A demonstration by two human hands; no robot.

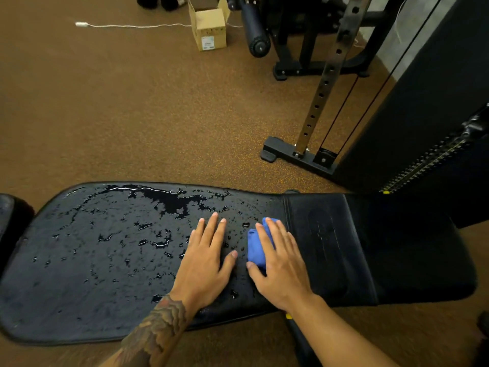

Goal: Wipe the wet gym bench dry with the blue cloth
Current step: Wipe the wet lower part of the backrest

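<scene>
A black padded gym bench (92,287) lies across the lower half of the head view. Its long pad is covered with puddles and drops of water (169,201), thickest along the far edge. The seat pad (330,247) to the right looks mostly dry. My right hand (280,263) presses flat on a bunched blue cloth (255,247) near the gap between the two pads; most of the cloth is hidden under the palm. My left hand (209,258) rests flat on the wet pad just left of the cloth, fingers spread, holding nothing.
A cable machine with a perforated steel upright (325,83) and black base (296,154) stands beyond the bench on the right. An open cardboard box (210,27) and a white cord (132,25) lie on the brown speckled floor farther back.
</scene>
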